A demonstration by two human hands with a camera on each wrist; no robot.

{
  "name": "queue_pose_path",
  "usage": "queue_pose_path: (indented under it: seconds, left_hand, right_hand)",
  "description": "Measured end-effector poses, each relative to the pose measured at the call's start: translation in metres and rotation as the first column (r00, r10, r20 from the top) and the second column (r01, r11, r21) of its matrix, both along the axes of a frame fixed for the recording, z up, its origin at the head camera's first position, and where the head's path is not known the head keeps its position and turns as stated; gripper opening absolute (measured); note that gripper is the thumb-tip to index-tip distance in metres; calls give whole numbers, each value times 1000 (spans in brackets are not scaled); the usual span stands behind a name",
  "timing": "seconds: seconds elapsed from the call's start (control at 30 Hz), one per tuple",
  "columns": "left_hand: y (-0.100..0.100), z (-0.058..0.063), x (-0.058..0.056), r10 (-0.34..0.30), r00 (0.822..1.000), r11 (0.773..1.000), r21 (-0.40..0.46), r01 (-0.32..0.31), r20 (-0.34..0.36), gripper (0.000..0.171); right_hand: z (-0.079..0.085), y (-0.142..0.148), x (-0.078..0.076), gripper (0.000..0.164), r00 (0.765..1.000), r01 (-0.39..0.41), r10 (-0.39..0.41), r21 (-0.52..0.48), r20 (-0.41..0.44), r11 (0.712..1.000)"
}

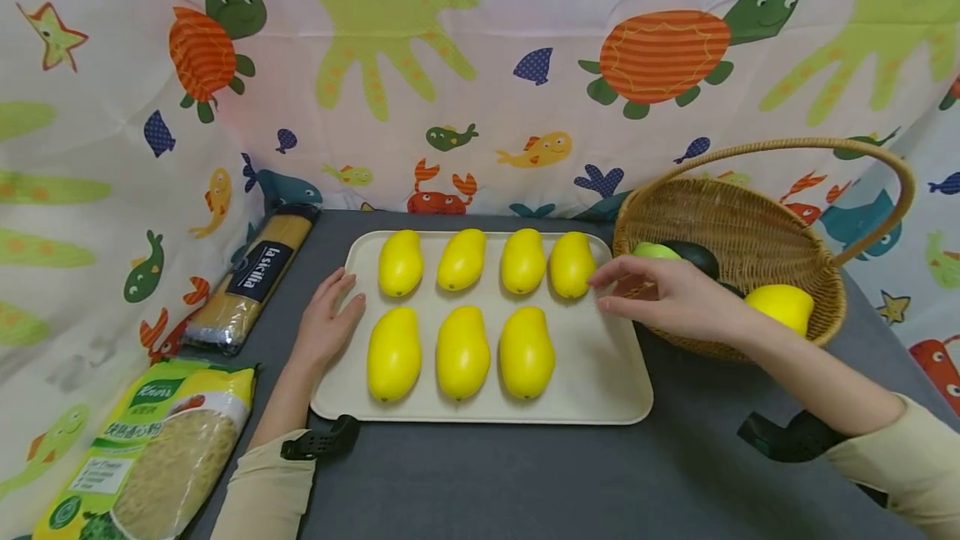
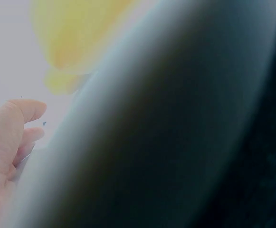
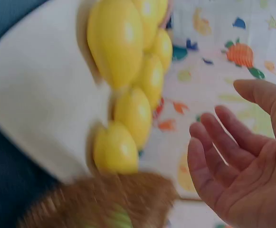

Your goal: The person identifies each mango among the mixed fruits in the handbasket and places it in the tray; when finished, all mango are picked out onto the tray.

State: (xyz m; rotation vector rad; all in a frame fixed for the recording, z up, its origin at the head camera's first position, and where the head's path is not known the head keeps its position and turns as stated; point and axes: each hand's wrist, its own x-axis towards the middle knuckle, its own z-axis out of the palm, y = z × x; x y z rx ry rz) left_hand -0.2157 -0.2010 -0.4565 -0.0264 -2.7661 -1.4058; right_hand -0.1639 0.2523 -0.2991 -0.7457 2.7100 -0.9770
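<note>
On a cream tray (image 1: 592,382) lie several yellow mangoes (image 1: 462,352), with three in the front row and the others along the back. My left hand (image 1: 327,319) rests at the tray's left rim, fingers relaxed and holding nothing. Between the tray and a wicker basket (image 1: 772,232) hovers my right hand (image 1: 675,294), its fingertips close to the rightmost back mango (image 1: 572,265). The right wrist view shows that palm (image 3: 252,180) bare, with loosely bent fingers. In the basket are a yellow mango (image 1: 782,307), a green fruit (image 1: 655,251) and a dark oval one (image 1: 693,257).
A pack of spaghetti (image 1: 262,265) and a yellow-green Knorr bag (image 1: 157,440) lie on the grey table (image 1: 480,482) at the left. A printed cloth (image 1: 465,57) hangs behind. The basket's handle (image 1: 810,144) arches up at the right.
</note>
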Motion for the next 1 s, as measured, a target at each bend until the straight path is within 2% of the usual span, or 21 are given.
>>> queue_pose_path:
  seconds: [0.07, 0.13, 0.23, 0.33, 0.43, 0.5, 0.67, 0.8, 1.0]
  left_hand:
    - [-2, -1, 0, 2, 1000, 1000, 2, -2, -3, 59]
    - [-3, -1, 0, 3, 1000, 1000, 5, -3, -4, 59]
    - [-4, -1, 0, 7, 1000, 1000, 7, -7, -3, 60]
    - [-5, -1, 0, 11, 1000, 1000, 5, -11, 2, 60]
    - [-6, -2, -1, 9, 1000, 1000, 3, -9, 5, 60]
    - [-6, -2, 0, 9, 1000, 1000, 4, -9, 6, 59]
    - [-6, -3, 0, 10, 1000, 1000, 3, -10, 11, 59]
    - [-5, -4, 0, 9, 1000, 1000, -2, -9, 11, 60]
    - [-4, -3, -1, 6, 1000, 1000, 1, -6, 7, 60]
  right_hand:
    - [13, 12, 1, 24, 998, -12, 15, 50, -69, 999]
    - [23, 25, 1, 23, 995, -9, 19, 98, -101, 995]
    - [34, 47, -2, 23, 996, 9, 9, 190, -93, 982]
    - [38, 72, -9, 26, 998, 31, -14, 304, -57, 952]
    - [36, 99, -16, 33, 999, 36, -27, 394, -28, 919]
    - [34, 117, -20, 40, 999, 31, -36, 420, 6, 907]
    - [27, 150, -28, 63, 984, 19, -103, 488, 146, 873]
    - [20, 165, -31, 75, 965, 22, -160, 541, 210, 841]
    - [13, 174, -31, 82, 938, 13, -215, 589, 273, 808]
